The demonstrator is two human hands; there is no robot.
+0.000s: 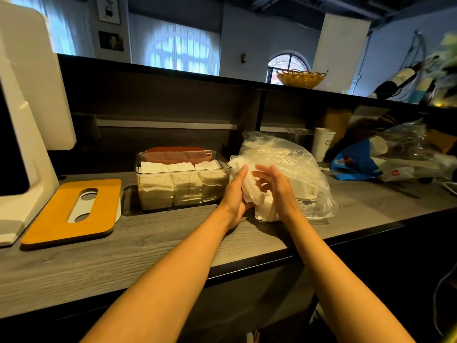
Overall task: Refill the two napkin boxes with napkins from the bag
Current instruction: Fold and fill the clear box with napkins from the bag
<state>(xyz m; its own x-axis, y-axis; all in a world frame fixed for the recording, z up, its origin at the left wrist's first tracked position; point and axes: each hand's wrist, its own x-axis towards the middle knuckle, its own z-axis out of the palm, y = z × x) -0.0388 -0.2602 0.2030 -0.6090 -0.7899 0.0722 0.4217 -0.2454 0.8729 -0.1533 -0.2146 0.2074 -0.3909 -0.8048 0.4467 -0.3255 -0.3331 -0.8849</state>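
Head: both hands (257,191) hold napkins (249,191).
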